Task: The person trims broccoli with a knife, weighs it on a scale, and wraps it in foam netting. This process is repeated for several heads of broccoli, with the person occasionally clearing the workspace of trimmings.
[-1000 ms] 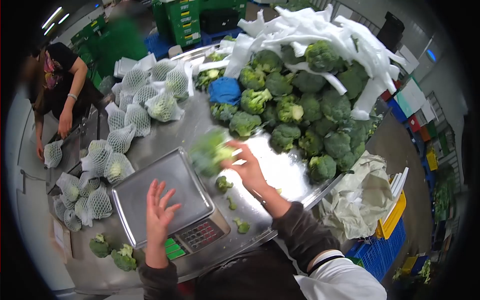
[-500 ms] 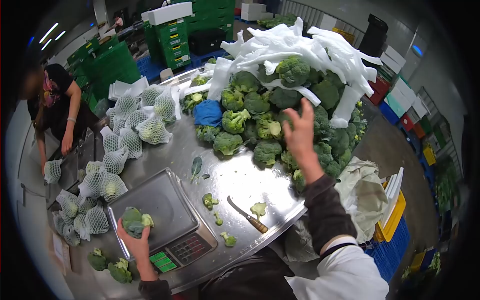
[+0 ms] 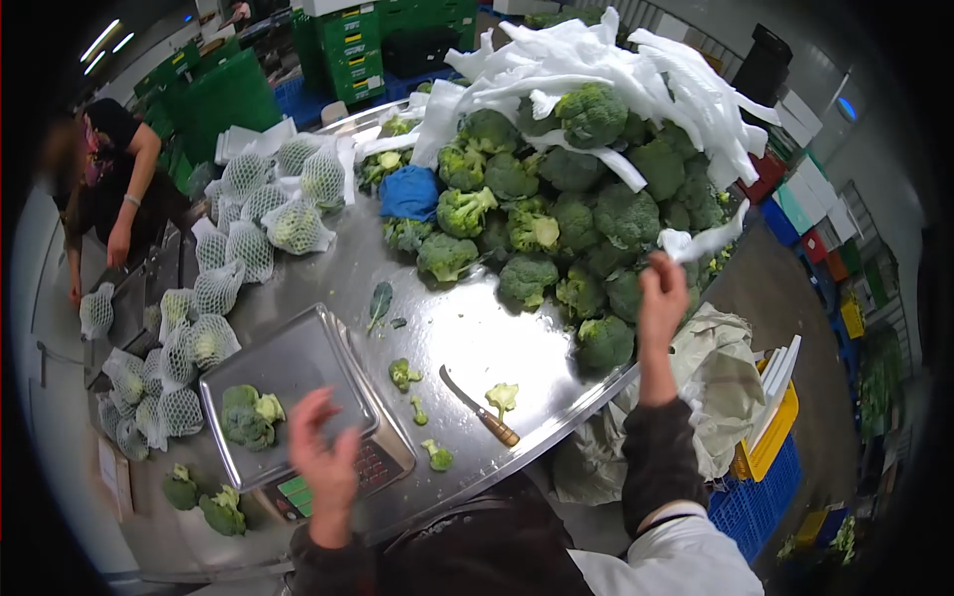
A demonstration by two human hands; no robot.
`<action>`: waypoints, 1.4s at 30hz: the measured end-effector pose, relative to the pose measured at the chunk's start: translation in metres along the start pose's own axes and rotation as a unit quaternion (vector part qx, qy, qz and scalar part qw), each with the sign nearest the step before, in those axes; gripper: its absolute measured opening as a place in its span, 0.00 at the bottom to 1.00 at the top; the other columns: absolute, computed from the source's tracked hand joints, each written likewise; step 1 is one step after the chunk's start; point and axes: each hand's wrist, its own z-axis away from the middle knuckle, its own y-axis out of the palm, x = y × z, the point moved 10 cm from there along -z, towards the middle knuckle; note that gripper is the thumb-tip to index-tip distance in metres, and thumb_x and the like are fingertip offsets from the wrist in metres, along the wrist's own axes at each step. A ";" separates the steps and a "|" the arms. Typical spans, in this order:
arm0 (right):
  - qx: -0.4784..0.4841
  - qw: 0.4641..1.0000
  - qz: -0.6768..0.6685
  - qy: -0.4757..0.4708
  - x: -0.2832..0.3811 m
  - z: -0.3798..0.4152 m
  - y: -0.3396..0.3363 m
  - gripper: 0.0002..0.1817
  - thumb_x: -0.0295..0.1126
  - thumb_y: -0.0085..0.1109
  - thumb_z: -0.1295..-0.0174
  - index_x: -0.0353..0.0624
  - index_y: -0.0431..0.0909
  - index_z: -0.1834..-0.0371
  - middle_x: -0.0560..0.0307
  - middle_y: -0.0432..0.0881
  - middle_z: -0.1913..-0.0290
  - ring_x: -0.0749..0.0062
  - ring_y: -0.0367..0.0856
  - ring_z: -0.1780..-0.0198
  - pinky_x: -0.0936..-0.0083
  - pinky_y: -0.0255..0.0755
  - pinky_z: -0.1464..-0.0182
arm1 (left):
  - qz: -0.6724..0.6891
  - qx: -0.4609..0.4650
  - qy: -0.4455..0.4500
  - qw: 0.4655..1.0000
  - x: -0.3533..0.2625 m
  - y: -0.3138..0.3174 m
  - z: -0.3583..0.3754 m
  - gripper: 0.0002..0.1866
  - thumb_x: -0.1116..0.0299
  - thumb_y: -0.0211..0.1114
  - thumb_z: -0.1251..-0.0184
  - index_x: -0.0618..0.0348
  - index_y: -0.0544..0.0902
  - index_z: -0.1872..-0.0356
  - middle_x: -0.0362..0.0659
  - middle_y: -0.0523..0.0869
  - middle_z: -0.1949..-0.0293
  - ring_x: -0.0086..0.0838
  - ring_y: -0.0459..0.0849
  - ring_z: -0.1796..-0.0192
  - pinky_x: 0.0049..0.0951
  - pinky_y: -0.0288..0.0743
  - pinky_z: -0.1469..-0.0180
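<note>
My left hand (image 3: 326,452) hovers over the front right of the weighing scale (image 3: 288,372), fingers apart and empty. On the scale's plate lies a broccoli head (image 3: 250,417). At the right side of the broccoli pile (image 3: 571,214), my right hand (image 3: 664,298) has its fingers pinched around the end of a white foam net (image 3: 706,238). A curved knife (image 3: 479,405) with a wooden handle rests on the metal table (image 3: 437,343), beside small broccoli pieces (image 3: 402,374).
Netted broccoli heads (image 3: 248,248) stand at the left. More foam nets (image 3: 596,74) cover the pile's back. A co-worker (image 3: 124,189) stands at the far left. Two broccoli heads (image 3: 221,512) lie before the scale. A blue cloth (image 3: 409,194) sits by the pile.
My left hand has let go of the broccoli on the scale and moved right. My right hand has moved right from over the pile and taken hold of a foam net.
</note>
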 end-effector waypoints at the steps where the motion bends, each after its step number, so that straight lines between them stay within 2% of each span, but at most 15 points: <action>1: 0.064 0.994 -0.075 0.046 0.025 0.038 0.021 0.10 0.18 0.53 0.46 0.38 0.78 0.61 0.63 0.76 0.66 0.81 0.72 0.67 0.81 0.68 0.64 | 0.047 0.067 -0.065 0.995 0.013 0.029 0.002 0.27 0.77 0.63 0.49 0.63 0.69 0.44 0.48 0.75 0.46 0.34 0.73 0.42 0.30 0.70 0.45; 3: 0.224 0.963 0.024 -0.145 0.082 0.105 0.056 0.09 0.17 0.55 0.50 0.40 0.79 0.66 0.60 0.77 0.65 0.79 0.74 0.67 0.83 0.68 0.63 | 0.191 0.117 -0.189 0.956 0.035 0.075 0.012 0.24 0.76 0.62 0.43 0.64 0.68 0.43 0.48 0.76 0.47 0.34 0.76 0.44 0.30 0.71 0.46; 4: 0.274 0.954 0.003 -0.122 0.083 0.129 0.066 0.07 0.19 0.55 0.48 0.39 0.78 0.66 0.64 0.77 0.65 0.83 0.73 0.67 0.84 0.68 0.65 | 0.188 0.120 -0.196 0.955 0.037 0.077 0.015 0.24 0.76 0.62 0.43 0.64 0.68 0.43 0.48 0.76 0.47 0.34 0.76 0.44 0.30 0.71 0.46; 9: -0.125 0.985 -0.012 0.123 -0.066 0.081 -0.075 0.19 0.23 0.58 0.44 0.39 0.70 0.48 0.57 0.73 0.56 0.77 0.74 0.65 0.81 0.70 0.64 | 0.223 0.201 -0.311 0.902 0.062 0.089 0.048 0.19 0.71 0.56 0.35 0.67 0.69 0.46 0.51 0.79 0.52 0.34 0.81 0.51 0.28 0.75 0.52; 12: -0.027 0.977 0.141 0.155 -0.119 0.060 -0.078 0.30 0.29 0.64 0.48 0.38 0.64 0.41 0.48 0.69 0.47 0.70 0.73 0.56 0.79 0.71 0.58 | 0.186 0.195 -0.360 0.893 0.084 0.087 0.066 0.17 0.70 0.57 0.35 0.68 0.71 0.48 0.51 0.80 0.55 0.33 0.83 0.55 0.27 0.77 0.57; 16: 0.067 0.924 0.375 -0.039 -0.109 0.044 -0.041 0.38 0.32 0.68 0.52 0.38 0.60 0.37 0.43 0.67 0.45 0.57 0.68 0.46 0.77 0.72 0.57 | 0.180 0.235 -0.377 0.877 0.084 0.103 0.075 0.17 0.72 0.58 0.36 0.67 0.71 0.48 0.50 0.81 0.55 0.31 0.83 0.57 0.25 0.76 0.56; 18: 0.009 0.916 0.391 -0.092 -0.078 0.048 -0.044 0.30 0.30 0.66 0.51 0.38 0.68 0.43 0.46 0.72 0.50 0.63 0.73 0.54 0.78 0.72 0.61 | 0.196 0.254 -0.396 0.861 0.083 0.113 0.078 0.17 0.74 0.60 0.37 0.67 0.71 0.48 0.50 0.81 0.55 0.30 0.83 0.57 0.23 0.75 0.56; 21: 0.074 0.986 0.130 0.074 -0.035 0.074 -0.020 0.10 0.27 0.62 0.48 0.38 0.77 0.62 0.63 0.78 0.71 0.85 0.68 0.78 0.83 0.65 0.74 | 0.193 0.242 -0.388 0.868 0.077 0.123 0.080 0.20 0.74 0.60 0.39 0.66 0.70 0.46 0.49 0.80 0.55 0.31 0.82 0.54 0.26 0.75 0.53; 25: 0.401 0.863 -0.045 0.304 0.034 0.204 0.084 0.09 0.31 0.65 0.46 0.40 0.77 0.68 0.74 0.66 0.86 0.92 0.61 0.81 0.88 0.58 0.79 | 0.190 0.179 -0.271 0.927 0.050 0.136 0.055 0.25 0.78 0.63 0.43 0.63 0.69 0.42 0.49 0.76 0.48 0.29 0.76 0.47 0.26 0.72 0.50; 30: 0.574 0.695 -0.190 0.389 0.088 0.314 0.132 0.15 0.33 0.67 0.48 0.39 0.77 0.59 0.72 0.67 0.82 0.90 0.66 0.78 0.87 0.61 0.75 | 0.254 0.040 -0.247 0.934 0.063 0.081 0.032 0.15 0.77 0.62 0.40 0.65 0.77 0.51 0.41 0.82 0.58 0.20 0.79 0.56 0.22 0.73 0.55; 32: 0.617 0.749 -0.110 0.214 0.103 0.288 0.144 0.25 0.35 0.69 0.50 0.39 0.73 0.50 0.64 0.75 0.71 0.84 0.73 0.70 0.84 0.66 0.71 | 0.227 0.031 -0.289 0.930 0.070 0.064 0.036 0.10 0.75 0.61 0.38 0.66 0.80 0.56 0.38 0.83 0.64 0.18 0.80 0.61 0.20 0.73 0.58; 34: 0.532 0.798 -0.202 0.200 0.102 0.257 0.160 0.38 0.36 0.70 0.53 0.39 0.63 0.38 0.55 0.72 0.48 0.73 0.74 0.54 0.77 0.71 0.56 | 0.225 0.051 -0.306 0.923 0.079 0.056 0.046 0.10 0.75 0.61 0.38 0.65 0.80 0.56 0.38 0.83 0.62 0.18 0.79 0.60 0.20 0.72 0.57; 36: 0.535 0.800 -0.224 0.156 0.127 0.240 0.175 0.37 0.35 0.69 0.52 0.39 0.64 0.38 0.55 0.75 0.52 0.73 0.74 0.56 0.77 0.70 0.53 | 0.201 0.085 -0.325 0.920 0.085 0.064 0.063 0.11 0.75 0.61 0.38 0.65 0.80 0.55 0.36 0.83 0.63 0.18 0.78 0.60 0.20 0.71 0.55; 38: 0.649 0.710 -0.201 0.186 0.134 0.269 0.196 0.30 0.33 0.67 0.49 0.37 0.70 0.42 0.57 0.78 0.59 0.76 0.75 0.60 0.79 0.70 0.55 | 0.202 0.105 -0.311 0.923 0.081 0.069 0.069 0.13 0.74 0.61 0.38 0.65 0.80 0.53 0.35 0.82 0.63 0.17 0.78 0.61 0.19 0.71 0.56; 42: 0.589 0.732 -0.195 0.283 0.107 0.288 0.213 0.16 0.26 0.66 0.49 0.35 0.78 0.57 0.63 0.79 0.66 0.83 0.73 0.65 0.86 0.68 0.62 | 0.259 0.091 -0.373 0.886 0.082 0.060 0.083 0.14 0.69 0.58 0.34 0.65 0.78 0.51 0.37 0.82 0.62 0.18 0.79 0.63 0.21 0.73 0.59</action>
